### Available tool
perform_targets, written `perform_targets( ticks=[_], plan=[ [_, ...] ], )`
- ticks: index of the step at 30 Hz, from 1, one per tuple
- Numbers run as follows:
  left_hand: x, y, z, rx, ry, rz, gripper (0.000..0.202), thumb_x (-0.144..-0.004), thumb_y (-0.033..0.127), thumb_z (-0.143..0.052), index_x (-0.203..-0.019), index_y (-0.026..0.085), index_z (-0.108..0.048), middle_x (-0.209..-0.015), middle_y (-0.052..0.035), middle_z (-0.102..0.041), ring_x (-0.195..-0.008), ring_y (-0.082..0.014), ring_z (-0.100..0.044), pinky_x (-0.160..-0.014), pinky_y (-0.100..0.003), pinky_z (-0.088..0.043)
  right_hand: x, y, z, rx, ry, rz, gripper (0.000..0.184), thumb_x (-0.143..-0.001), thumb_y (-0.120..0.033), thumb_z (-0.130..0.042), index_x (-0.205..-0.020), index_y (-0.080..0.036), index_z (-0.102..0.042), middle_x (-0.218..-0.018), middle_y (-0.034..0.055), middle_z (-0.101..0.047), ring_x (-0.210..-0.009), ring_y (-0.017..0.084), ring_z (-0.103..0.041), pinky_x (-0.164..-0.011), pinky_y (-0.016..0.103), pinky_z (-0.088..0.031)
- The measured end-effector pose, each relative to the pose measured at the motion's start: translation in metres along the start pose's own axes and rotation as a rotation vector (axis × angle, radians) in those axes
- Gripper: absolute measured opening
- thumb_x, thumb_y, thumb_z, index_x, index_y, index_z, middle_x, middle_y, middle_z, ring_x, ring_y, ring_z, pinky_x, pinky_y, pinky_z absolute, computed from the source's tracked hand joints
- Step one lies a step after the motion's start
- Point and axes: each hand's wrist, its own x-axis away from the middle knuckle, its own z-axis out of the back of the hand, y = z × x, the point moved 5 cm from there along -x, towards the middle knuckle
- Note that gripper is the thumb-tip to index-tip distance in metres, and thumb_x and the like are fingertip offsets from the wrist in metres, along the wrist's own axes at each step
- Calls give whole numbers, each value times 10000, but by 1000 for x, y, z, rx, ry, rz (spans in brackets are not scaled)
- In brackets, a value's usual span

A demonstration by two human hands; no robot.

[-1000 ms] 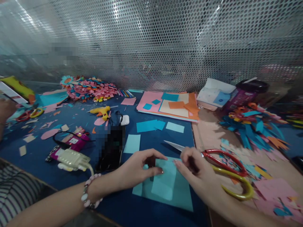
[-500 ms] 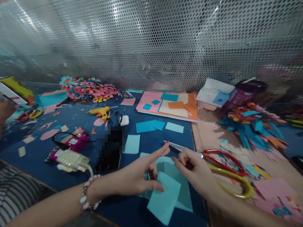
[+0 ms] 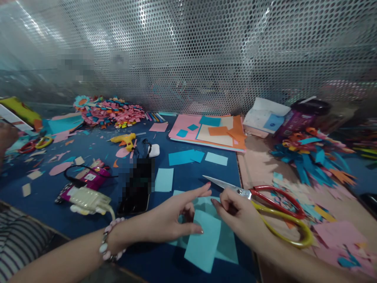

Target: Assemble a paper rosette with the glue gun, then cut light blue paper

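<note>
My left hand (image 3: 173, 214), with a beaded bracelet at the wrist, holds a light blue paper piece (image 3: 204, 245) between its thumb and curled fingers. The paper tilts above a larger light blue sheet (image 3: 228, 245) lying on the blue table. Close by on the right, my right hand (image 3: 237, 212) has its fingers curled in, the thumb pointing at the paper. Whatever is inside those fingers is hidden. Large scissors (image 3: 278, 208) with one red and one yellow handle lie beside and partly behind my right hand, blades pointing left.
A dark phone (image 3: 138, 188), a yellow glue gun (image 3: 125, 139) and a white earbud case (image 3: 154, 150) lie left of my hands. Stacked coloured sheets (image 3: 184, 135) lie farther back. Paper flowers (image 3: 112, 112) are heaped at back left. Another person's hand (image 3: 7, 137) shows at far left.
The held paper piece has turned slightly more upright, and its top edge sits a little farther from me. My right hand has shifted slightly left; the scissors stay put.
</note>
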Motion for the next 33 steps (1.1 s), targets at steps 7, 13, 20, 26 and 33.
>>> perform_targets(
  ticks=[7, 13, 20, 26, 33],
  plan=[
    [0, -1, 1, -80, 25, 23, 820, -786, 216, -689, -1471, 301, -245, -1123, -73, -614, -733, -114, -478, -676, -249, -462, 2, -2, 1, 9, -17, 20, 319, -829, -204, -484, -615, -225, -248, -551, -74, -251, -498, 91, -247, -446, 219, -224],
    [0, 6, 7, -272, 95, -93, 555, -760, 227, -703, -1284, 270, -524, -1333, -95, -471, -1000, -202, -527, -784, -303, -486, 0, -2, 3, 31, 23, 8, 311, -830, -217, -476, -610, -223, -257, -555, -65, -271, -504, 91, -264, -444, 215, -238],
    [3, 8, 24, -246, 464, -117, 418, -860, 117, -512, -1238, 286, -565, -1370, -90, -378, -851, -133, -541, -740, -287, -490, 0, -3, 13, 37, 172, -20, 367, -856, -294, -475, -602, -232, -218, -552, -63, -247, -496, 98, -260, -453, 225, -259],
    [-2, 1, 15, 48, 296, -118, 965, -759, -21, -527, -1477, 426, -62, -1574, -79, -69, -1359, -329, -318, -525, -161, -391, -4, 3, 16, 61, 173, -28, 378, -777, -225, -492, -582, -226, -168, -546, -59, -199, -509, 98, -224, -463, 233, -235],
    [-2, 7, 11, 139, 166, -127, 1034, -748, -90, -481, -1445, 496, 11, -1587, -32, -48, -1423, -302, -184, -536, -145, -375, -6, 8, 11, 45, 133, -9, 338, -749, -156, -479, -594, -224, -186, -556, -57, -235, -530, 95, -254, -476, 226, -251]
  ],
)
